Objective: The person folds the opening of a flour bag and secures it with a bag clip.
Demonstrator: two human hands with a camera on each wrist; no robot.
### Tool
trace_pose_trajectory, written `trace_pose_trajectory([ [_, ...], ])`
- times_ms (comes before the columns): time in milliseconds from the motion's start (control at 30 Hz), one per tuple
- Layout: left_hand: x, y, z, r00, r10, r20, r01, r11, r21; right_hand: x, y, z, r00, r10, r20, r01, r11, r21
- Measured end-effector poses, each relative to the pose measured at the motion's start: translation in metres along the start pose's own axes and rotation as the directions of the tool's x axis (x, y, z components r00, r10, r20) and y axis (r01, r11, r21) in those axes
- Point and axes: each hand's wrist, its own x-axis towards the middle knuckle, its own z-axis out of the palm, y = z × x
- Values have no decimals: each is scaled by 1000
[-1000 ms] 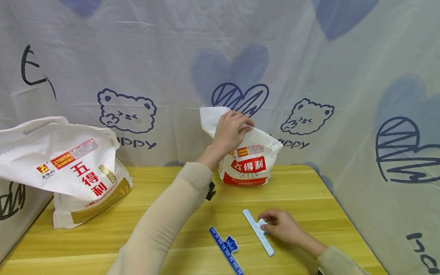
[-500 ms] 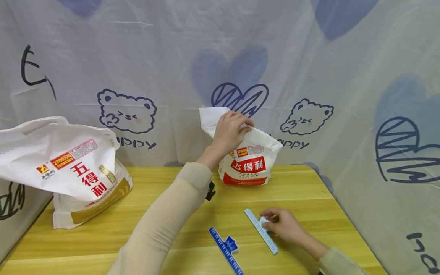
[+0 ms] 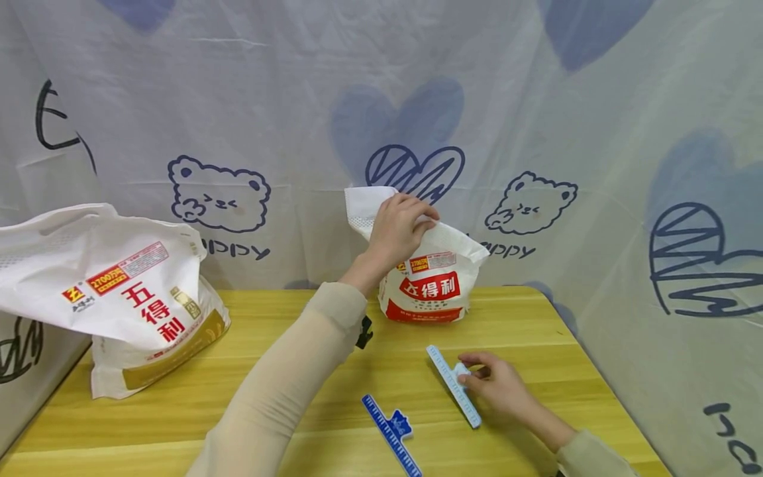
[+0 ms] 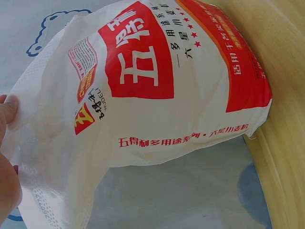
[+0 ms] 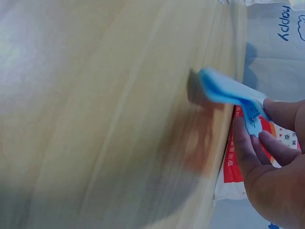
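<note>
At the back of the table, my left hand (image 3: 398,228) grips the gathered top of a small white flour bag (image 3: 432,281) with a red label. The left wrist view shows that flour bag (image 4: 190,95) from close up, its folded top pinched at the left edge. My right hand (image 3: 497,384) pinches the grip tabs of a light blue bag clip (image 3: 453,384) between thumb and fingers. In the right wrist view the light blue clip (image 5: 228,90) is held off the wooden surface, casting a shadow. A dark blue bag clip (image 3: 392,434) lies on the table, left of it.
A larger white flour bag (image 3: 149,298) with a gold band stands at the table's left, its top slumped leftward. Behind the wooden table (image 3: 286,371) hangs a pale curtain (image 3: 298,99) printed with bears and hearts, and it continues along the right side.
My right hand has carried the light blue clip a little up and to the right, away from the dark blue clip. My left hand keeps its hold on the small flour bag.
</note>
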Motion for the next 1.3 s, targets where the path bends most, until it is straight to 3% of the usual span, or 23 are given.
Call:
trace_pose_trajectory([
  [433, 0, -1, 1, 1000, 0, 1, 0, 1000, 15, 9, -11, -18, 997, -54, -54, 54, 999, 3],
  [833, -2, -1, 1, 1000, 21, -22, -21, 1000, 14, 16, -35, -44, 977, -98, -191, 95, 995, -22],
  [1133, -2, 0, 2, 999, 25, -24, -24, 1000, 8, 23, -49, -68, 971, -72, -229, 68, 997, -27],
  [1300, -2, -1, 2, 999, 21, -26, -20, 1000, 15, 28, -60, -78, 960, -124, -249, 119, 992, -35],
])
